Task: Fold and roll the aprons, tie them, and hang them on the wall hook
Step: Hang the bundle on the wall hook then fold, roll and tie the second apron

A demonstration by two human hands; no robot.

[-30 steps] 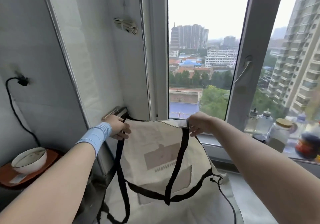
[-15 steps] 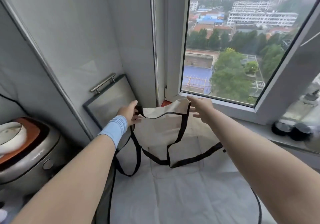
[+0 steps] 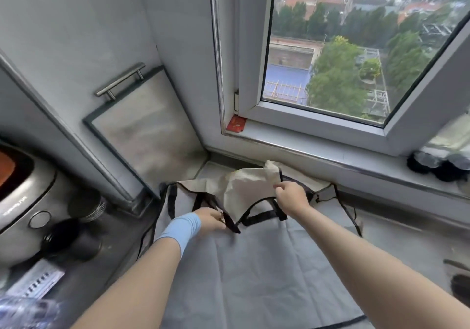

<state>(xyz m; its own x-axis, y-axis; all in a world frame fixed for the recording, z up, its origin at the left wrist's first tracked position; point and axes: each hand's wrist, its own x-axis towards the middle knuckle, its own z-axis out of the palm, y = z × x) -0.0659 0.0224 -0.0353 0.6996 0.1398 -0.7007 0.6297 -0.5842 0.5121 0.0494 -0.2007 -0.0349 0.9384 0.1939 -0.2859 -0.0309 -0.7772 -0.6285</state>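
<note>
Kitchen counter (image 3: 396,239) below the window sill (image 3: 318,148): we see the apron (image 3: 254,265) spread flat just below that sill, bib end nearest it. Right hand (image 3: 292,196) pinches the bib (image 3: 249,186) by its top edge, lifted off the cloth. Left hand (image 3: 209,220) fingers curl round the black neck strap (image 3: 230,220). Risk, we judge: the 2 thin side ties (image 3: 354,214) get trapped inside the fold, or the bib lands crooked if that pinch slips.

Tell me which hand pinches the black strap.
The left hand, with the blue wristband, pinches the black strap; the right hand pinches the beige bib corner.
</note>
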